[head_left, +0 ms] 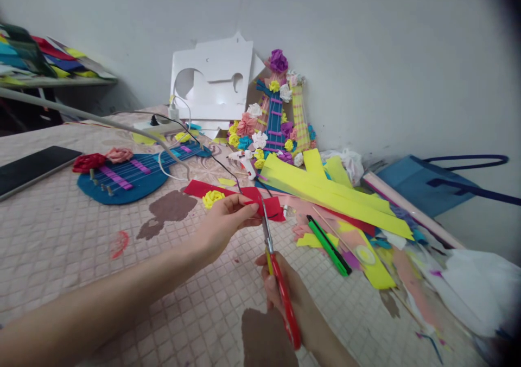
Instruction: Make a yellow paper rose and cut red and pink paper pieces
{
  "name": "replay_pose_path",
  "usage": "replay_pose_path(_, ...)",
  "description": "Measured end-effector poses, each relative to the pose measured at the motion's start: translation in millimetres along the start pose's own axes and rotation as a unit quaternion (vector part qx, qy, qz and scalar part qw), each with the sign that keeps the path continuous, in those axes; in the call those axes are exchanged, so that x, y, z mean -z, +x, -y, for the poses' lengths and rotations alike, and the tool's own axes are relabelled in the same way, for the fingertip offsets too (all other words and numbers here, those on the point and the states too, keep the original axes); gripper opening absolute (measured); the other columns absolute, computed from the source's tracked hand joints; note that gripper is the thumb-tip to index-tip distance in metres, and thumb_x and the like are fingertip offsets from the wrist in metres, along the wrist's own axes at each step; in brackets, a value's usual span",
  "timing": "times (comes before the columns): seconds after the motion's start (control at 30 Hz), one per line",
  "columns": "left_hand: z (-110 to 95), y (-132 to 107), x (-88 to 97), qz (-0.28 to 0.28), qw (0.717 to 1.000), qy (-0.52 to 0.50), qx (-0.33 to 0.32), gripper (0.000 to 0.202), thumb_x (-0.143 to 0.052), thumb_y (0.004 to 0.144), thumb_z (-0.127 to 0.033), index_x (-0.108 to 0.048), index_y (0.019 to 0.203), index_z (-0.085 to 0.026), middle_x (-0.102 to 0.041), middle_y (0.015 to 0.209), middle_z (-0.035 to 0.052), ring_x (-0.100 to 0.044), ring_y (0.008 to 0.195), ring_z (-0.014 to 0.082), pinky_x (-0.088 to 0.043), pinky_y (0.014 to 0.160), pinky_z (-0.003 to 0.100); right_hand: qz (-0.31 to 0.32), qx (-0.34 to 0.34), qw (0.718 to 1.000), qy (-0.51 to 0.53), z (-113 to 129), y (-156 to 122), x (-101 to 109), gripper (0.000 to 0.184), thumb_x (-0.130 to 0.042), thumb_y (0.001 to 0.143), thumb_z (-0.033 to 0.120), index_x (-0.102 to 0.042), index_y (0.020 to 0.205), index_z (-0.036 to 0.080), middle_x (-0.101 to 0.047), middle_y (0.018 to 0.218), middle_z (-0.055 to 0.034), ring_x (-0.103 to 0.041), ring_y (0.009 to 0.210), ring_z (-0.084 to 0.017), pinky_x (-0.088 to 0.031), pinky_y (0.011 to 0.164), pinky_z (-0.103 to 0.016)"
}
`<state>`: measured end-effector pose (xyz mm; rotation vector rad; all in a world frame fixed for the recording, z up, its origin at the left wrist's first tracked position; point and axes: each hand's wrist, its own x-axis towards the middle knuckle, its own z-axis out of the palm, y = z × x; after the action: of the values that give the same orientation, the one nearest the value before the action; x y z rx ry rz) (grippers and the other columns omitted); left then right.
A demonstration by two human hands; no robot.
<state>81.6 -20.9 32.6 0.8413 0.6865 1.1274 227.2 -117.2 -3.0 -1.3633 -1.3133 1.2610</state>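
Note:
My left hand (230, 215) pinches a piece of red crepe paper (274, 207) between thumb and fingers. In my right hand (291, 283) are scissors (280, 280) with red and yellow handles, their blades pointing up at the red paper. The blades meet the paper just right of my left fingertips; whether they are cutting through it cannot be seen. Behind my left hand lie a red strip (199, 188) and a yellow paper flower (213, 198). To the left rests a blue guitar-shaped cutout (122, 185) with strings, purple bars and paper flowers.
A green box cutter (329, 246), yellow paper strips (334, 190) and scraps cover the right side. A white glue gun (246, 163) stands behind, near flower-decorated guitars (274, 117) against the wall. Left are a dark tablet (36, 169) and cables. A blue bag (427, 185) sits back right.

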Motion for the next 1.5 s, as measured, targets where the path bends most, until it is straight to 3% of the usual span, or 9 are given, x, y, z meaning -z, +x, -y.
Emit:
replay_pose_path(0.67,-2.5,1.7,2.3,0.012,1.000,0.004,0.014,0.017,-0.072,0.071,-0.021,-0.058,0.073,-0.012,-0.066,0.071,-0.0002,-0.063,0.064,0.0097,-0.052,0.072,0.025,0.019,-0.034,0.999,0.001,-0.1,-1.3,-3.9,0.045,-0.052,0.074,0.066,-0.046,0.079,0.022,-0.040,0.056,0.0071,-0.040,0.046,-0.009,-0.040,0.045,-0.022)
replay_pose_path(1.13,0.4,4.6,6.5,0.030,0.999,0.002,0.011,0.016,-0.071,0.073,-0.021,-0.058,0.074,-0.012,-0.066,0.071,0.0002,-0.063,0.065,0.0099,-0.053,0.071,0.026,-0.010,-0.070,0.997,-0.018,-4.5,1.1,-9.5,0.064,-0.050,0.056,0.084,-0.041,0.068,0.022,-0.036,0.046,0.0101,-0.035,0.034,-0.006,-0.034,0.034,-0.020)
replay_pose_path(1.37,6.0,8.0,15.2,0.043,0.997,0.044,0.039,0.019,-0.072,0.073,-0.026,-0.059,0.076,-0.012,-0.069,0.075,0.0035,-0.065,0.070,0.0125,-0.053,0.075,0.029,0.024,-0.036,0.997,0.058,-18.2,0.6,-2.6,0.052,-0.048,0.074,0.072,-0.047,0.080,0.020,-0.038,0.051,0.0090,-0.036,0.036,-0.005,-0.038,0.035,-0.019)
replay_pose_path(1.5,13.1,6.8,17.9,0.101,0.983,0.107,0.112,0.022,-0.072,0.072,-0.029,-0.059,0.072,-0.011,-0.069,0.072,0.0041,-0.064,0.067,0.0117,-0.053,0.070,0.026,-0.024,-0.042,0.993,0.111,-17.8,6.6,6.4,0.039,-0.055,0.079,0.058,-0.048,0.081,0.020,-0.039,0.051,0.0093,-0.037,0.038,-0.005,-0.037,0.037,-0.017)
